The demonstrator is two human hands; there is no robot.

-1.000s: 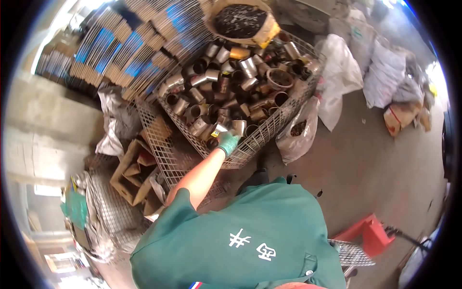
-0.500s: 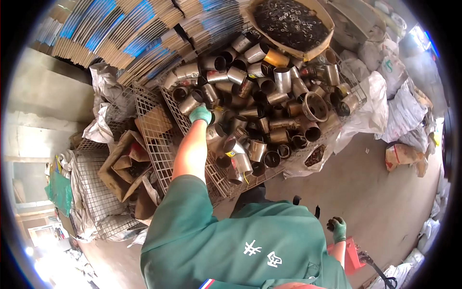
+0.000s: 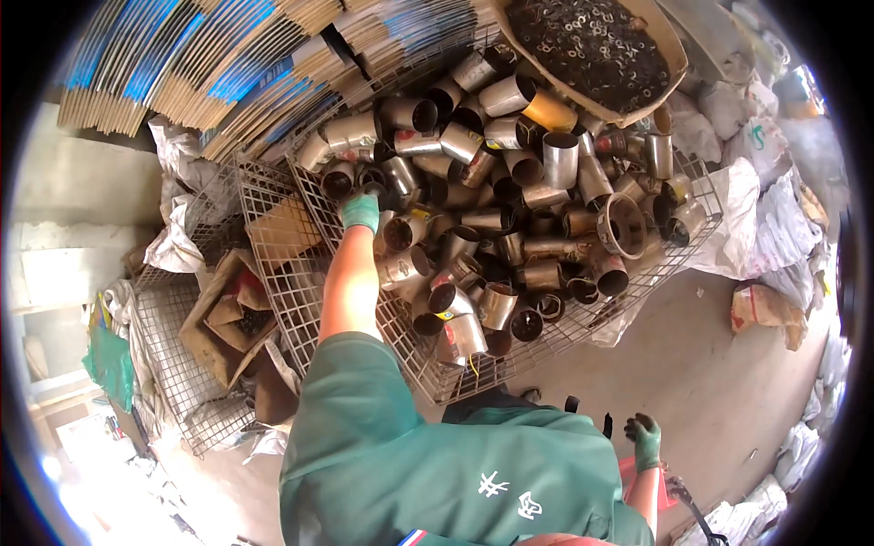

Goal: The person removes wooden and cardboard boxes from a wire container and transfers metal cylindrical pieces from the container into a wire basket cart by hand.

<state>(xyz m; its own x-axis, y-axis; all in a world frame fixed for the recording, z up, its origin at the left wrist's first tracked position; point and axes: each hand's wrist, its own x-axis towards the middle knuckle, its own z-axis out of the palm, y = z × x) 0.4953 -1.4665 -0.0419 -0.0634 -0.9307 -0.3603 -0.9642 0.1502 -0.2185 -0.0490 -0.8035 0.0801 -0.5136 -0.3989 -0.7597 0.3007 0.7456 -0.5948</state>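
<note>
A heap of short metal pipe pieces, some straight and some elbow-shaped, fills the wire basket in front of me. My left hand, in a green glove, reaches to the heap's left side. Its fingers are closed round a metal pipe piece, whose dark open end shows; the fingertips are partly hidden. Beside that hand lies another pipe piece. Away from the basket, low on the right, hangs my right hand in a green glove with dark fingertips. Its fingers are loosely bent and apart, holding nothing.
Atop the basket's far right is a cardboard box of small metal rings. Stacked flat cardboard stands behind. A second wire basket is at left, white sacks at right. Near my right hand is a red object.
My left hand has shifted slightly left, and the pipe piece at its fingers now shows its open end. My right hand's fingers have loosened. The view has moved a little.
</note>
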